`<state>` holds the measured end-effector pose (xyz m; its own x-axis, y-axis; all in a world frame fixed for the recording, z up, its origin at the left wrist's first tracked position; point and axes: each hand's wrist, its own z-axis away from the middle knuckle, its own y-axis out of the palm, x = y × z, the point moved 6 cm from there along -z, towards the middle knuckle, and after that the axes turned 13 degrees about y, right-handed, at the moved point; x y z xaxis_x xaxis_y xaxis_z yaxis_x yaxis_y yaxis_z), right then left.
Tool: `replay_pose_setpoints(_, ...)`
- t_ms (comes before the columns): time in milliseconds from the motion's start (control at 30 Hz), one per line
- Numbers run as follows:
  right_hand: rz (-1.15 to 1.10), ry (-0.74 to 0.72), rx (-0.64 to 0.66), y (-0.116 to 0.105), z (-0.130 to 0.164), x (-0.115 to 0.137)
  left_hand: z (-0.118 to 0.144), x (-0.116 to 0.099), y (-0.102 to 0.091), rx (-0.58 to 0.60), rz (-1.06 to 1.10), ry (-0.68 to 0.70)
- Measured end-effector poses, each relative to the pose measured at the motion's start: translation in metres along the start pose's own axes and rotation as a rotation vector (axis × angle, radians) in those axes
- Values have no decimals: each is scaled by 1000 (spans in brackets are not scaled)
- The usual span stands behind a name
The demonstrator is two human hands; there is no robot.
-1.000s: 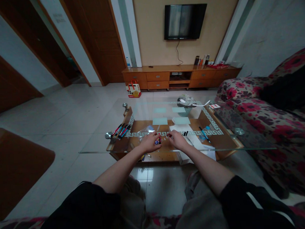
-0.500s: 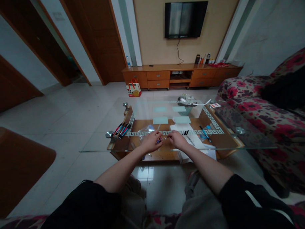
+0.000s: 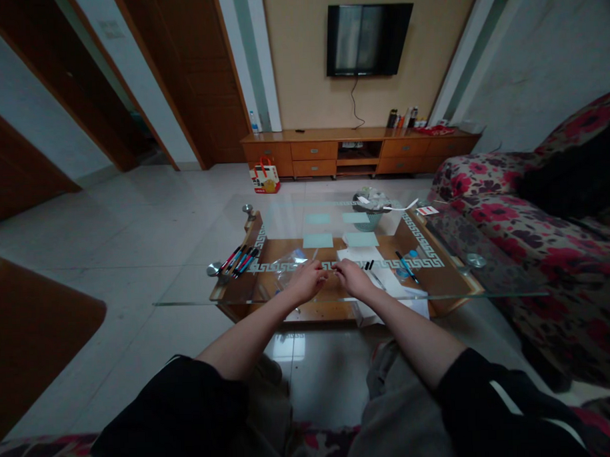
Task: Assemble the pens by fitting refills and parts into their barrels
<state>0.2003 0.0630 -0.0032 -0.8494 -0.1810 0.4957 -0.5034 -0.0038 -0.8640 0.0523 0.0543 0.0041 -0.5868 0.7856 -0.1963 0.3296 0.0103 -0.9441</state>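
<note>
Over the near part of a glass coffee table (image 3: 187,286), my left hand (image 3: 309,281) and my right hand (image 3: 353,279) face each other with a small gap between. Both have curled fingers pinched together; whatever they hold is too small or hidden to name. A crumpled clear plastic bag (image 3: 285,268) lies just left of my left hand. Beside my right hand are two short black pen caps (image 3: 369,265). A thin pen (image 3: 377,280) lies to their right, over white paper (image 3: 391,283) seen by the table.
Several markers (image 3: 240,260) lie in a group at the table's left. A blue-and-black marker (image 3: 407,267) is at the right, near a blue round item (image 3: 402,274). Beyond stands a filled waste basket (image 3: 369,219). A flowered sofa (image 3: 525,227) flanks the right side.
My left hand has drawn its fingers together, and the colourful bit seen under it no longer shows. My right hand stays almost in place. The view has shifted slightly.
</note>
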Motion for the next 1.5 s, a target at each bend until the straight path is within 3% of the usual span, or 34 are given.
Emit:
replay_pose_setpoints(233,-86,-54,-55,-5,-1,7,-1,-2,2,-15,34,28)
replay_pose_setpoints(367,-138,-67,-82,-6,-1,6,-2,0,-2,-125,129,18)
replay_pose_setpoints(633,-558,116,-93,2,-6,-2,0,19,-6,-429,671,-286)
replay_pose_setpoints(867,-769,166,-14,15,-7,-3,0,21,-3,-533,989,-439)
replay_pose_setpoints(1133,-790,184,-17,12,-4,-1,-3,16,-3,-500,1049,-373)
replay_pose_setpoints(1500,-781,178,-33,13,-4,-2,-3,16,-7,-425,922,-290)
